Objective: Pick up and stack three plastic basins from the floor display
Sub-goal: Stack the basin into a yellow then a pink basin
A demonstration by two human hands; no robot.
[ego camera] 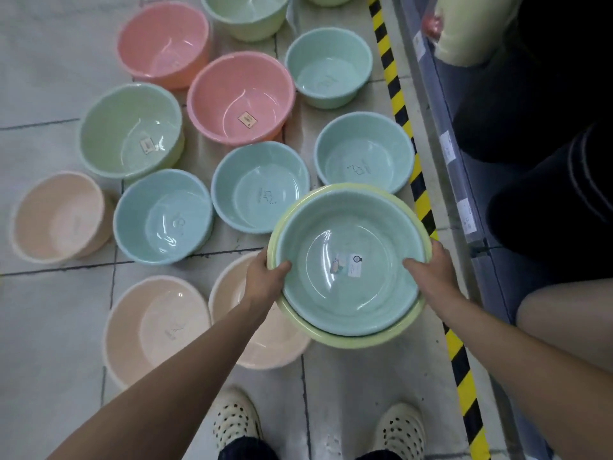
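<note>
I hold a stack of two basins above the floor: a teal basin (348, 260) nested inside a larger yellow-green basin (351, 340). My left hand (265, 277) grips the stack's left rim, thumb inside the teal one. On the right rim my right hand (431, 270) does the same. A white label sticks to the teal basin's bottom. Several other basins stand on the tiled floor: blue ones (162, 217) (260, 185) (363, 151), pink ones (240, 97) (164, 43), a green one (131, 129) and peach ones (156, 327) (59, 217).
A yellow-black hazard stripe (421, 197) runs along the floor on the right, beside a grey shelf edge (464, 194) with price tags. Another peach basin (238, 313) lies partly under the held stack. My feet in white perforated shoes (235, 423) stand at the bottom.
</note>
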